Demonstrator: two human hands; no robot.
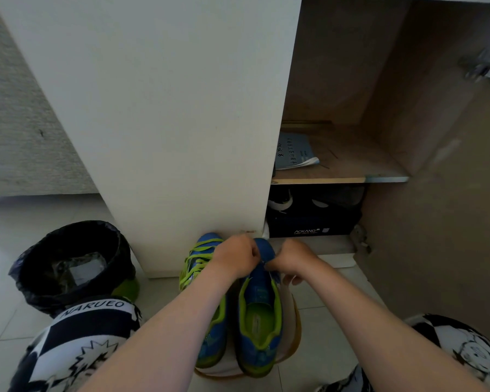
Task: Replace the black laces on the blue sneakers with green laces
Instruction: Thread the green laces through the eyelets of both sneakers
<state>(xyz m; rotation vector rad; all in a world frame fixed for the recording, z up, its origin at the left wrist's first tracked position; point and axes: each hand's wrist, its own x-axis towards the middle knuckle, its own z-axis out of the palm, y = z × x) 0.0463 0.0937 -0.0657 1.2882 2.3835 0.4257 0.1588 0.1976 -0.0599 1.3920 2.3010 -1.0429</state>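
Tile floor (26,250), cabinet (167,108) | box (309,224): AOKANG | trousers (91,321): NARUEO | L hand (232,258), R hand (294,258) pinch blue sneaker (259,312) tongue

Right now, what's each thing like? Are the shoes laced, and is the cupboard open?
Laced sneaker: green laces threaded.
Other sneaker: no lace visible along its opening, held at the front.
Left hand: fingers curled, gripping the other sneaker's front.
Right hand: fingers curled, pinching the same front.
Cupboard door: open.
Bin: lidless, lined with a black bag.
Booklet: closed, flat on the shelf.
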